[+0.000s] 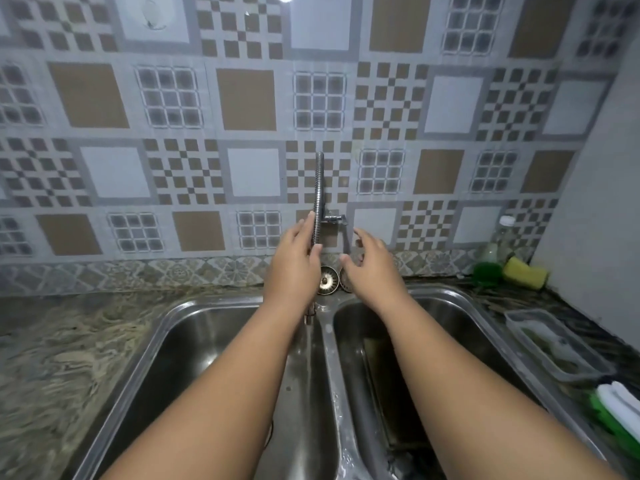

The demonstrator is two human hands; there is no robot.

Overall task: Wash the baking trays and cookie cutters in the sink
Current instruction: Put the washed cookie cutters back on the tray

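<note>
Left hand (294, 261) curls round the tap hose (318, 188) while the right hand (370, 268) hovers spread open by the lever (335, 219): steady the hose, aim at the tray (384, 393), turn gently.

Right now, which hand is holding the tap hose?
The left hand, curled round the metal hose; the right hand hovers open beside it, holding nothing.

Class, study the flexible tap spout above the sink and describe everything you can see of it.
The flexible tap spout is a thin ribbed tube of shiny grey metal. It stands upright against the tiled wall above the divider of the double sink, with a small chrome valve at its side. The left hand holds its lower part between fingers and thumb; its tip shows below that wrist. The right hand hovers open nearby, not touching it.
</note>
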